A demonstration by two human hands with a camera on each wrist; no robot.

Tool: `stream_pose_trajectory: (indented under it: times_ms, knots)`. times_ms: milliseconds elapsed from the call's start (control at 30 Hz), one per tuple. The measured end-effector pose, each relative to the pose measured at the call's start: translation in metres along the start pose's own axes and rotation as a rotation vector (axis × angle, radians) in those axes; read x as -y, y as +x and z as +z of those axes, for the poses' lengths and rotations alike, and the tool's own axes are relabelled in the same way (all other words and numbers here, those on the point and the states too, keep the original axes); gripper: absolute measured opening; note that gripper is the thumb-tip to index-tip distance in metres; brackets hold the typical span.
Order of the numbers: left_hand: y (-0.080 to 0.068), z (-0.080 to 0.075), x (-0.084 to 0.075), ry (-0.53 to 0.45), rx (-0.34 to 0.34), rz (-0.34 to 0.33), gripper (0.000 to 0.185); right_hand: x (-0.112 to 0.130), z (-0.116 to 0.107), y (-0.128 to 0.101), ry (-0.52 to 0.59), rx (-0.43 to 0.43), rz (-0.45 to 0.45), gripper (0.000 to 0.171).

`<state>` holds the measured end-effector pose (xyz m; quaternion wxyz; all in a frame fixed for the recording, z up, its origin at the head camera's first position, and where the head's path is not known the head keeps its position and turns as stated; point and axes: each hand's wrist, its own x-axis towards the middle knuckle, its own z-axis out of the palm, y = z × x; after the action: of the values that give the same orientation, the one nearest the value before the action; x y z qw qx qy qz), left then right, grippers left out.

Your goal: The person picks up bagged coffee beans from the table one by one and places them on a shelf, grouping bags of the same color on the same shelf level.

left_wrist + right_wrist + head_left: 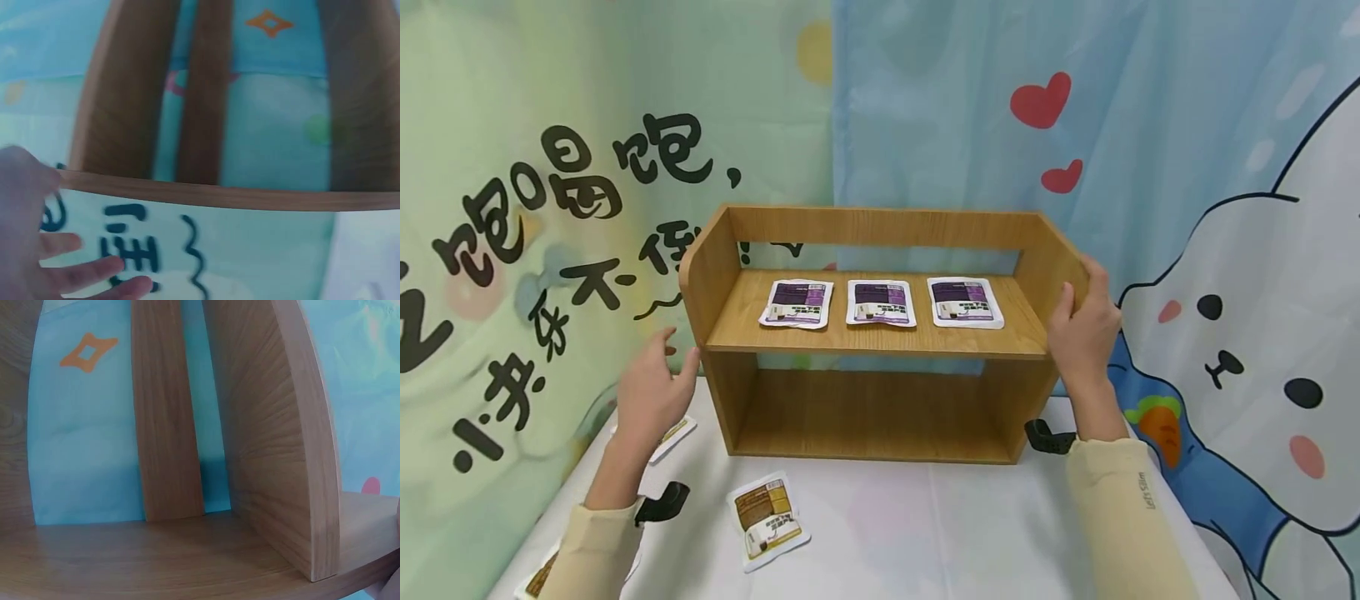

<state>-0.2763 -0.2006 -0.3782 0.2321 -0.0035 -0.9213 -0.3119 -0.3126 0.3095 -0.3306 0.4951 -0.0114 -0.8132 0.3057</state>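
A two-tier wooden shelf (880, 349) stands on the table. On its upper board lie three white sachets with purple labels: a left one (797, 304), a middle one (881, 303) and a right one (966, 302). My right hand (1088, 337) grips the shelf's right side panel, thumb at the front edge; only a sliver of that hand shows in the right wrist view. By the left side panel is my left hand (658, 387), its fingers extended and spread. In the left wrist view, the thumb of the left hand (25, 231) overlaps the panel's edge; contact is unclear.
A white sachet with a brown label (768, 521) lies on the white tabletop (880, 533) before the shelf. Another sachet (674, 437) shows partly behind the left hand, and one more (541, 577) by the left sleeve. Printed curtains (925, 108) hang close behind.
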Motion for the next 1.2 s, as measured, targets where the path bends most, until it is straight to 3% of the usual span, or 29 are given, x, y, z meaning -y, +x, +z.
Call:
stream_pose_trajectory:
  times_ms: [300,500,667,833,933,1033,1200]
  knots:
    - [-0.058,0.041,0.048,0.005,0.194,-0.075,0.035,0.002,-0.004,-0.003,0.008,0.021,0.051,0.038]
    - [-0.095,0.071,0.056,-0.006,0.303,-0.136,0.029,0.003,-0.008,-0.004,-0.009,0.023,0.093,0.039]
    - [-0.119,0.086,0.053,0.047,0.333,-0.187,0.042,0.007,-0.004,-0.003,0.008,0.034,0.081,0.039]
    - [-0.134,0.102,0.045,0.135,0.356,-0.219,0.073,0.008,0.0,-0.001,0.002,0.018,0.065,0.039]
    - [-0.137,0.11,0.043,0.132,0.362,-0.24,0.083,0.007,0.001,-0.001,-0.009,0.005,0.086,0.039]
    - [-0.137,0.115,0.042,0.092,0.368,-0.256,0.086,0.007,0.001,-0.003,-0.015,0.004,0.105,0.039]
    - [-0.137,0.12,0.042,-0.056,0.352,-0.29,0.092,0.005,0.0,-0.004,-0.022,0.006,0.093,0.039]
